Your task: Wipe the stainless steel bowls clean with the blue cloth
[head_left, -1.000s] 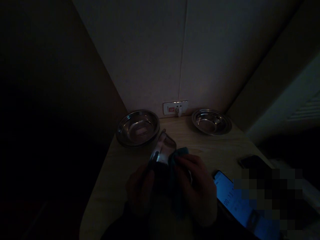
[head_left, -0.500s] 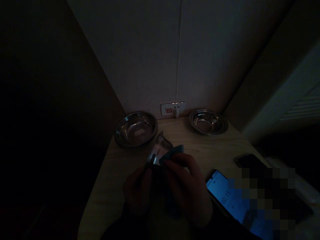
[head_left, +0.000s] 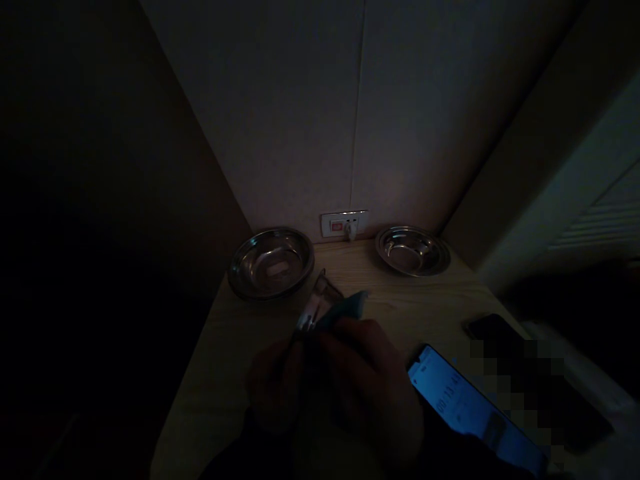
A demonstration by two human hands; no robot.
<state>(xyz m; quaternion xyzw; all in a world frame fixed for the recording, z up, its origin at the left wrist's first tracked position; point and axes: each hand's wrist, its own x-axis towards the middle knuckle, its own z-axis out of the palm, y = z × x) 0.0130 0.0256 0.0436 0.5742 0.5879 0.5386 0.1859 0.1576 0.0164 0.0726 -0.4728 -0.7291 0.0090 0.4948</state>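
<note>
The scene is very dark. My left hand is closed round the rim of a tilted steel bowl, held above the wooden table. My right hand presses a blue cloth against the bowl, fingers closed on the cloth, which covers much of the bowl's face. The lower part of the bowl is hidden behind my hands.
Two steel bowls stand at the back of the table, one at the left and one at the right, with a wall socket between them. A lit phone and a dark phone lie at the right.
My right hand has slid the cloth leftward and up over the bowl, covering more of its shiny face. The view has dipped slightly.
</note>
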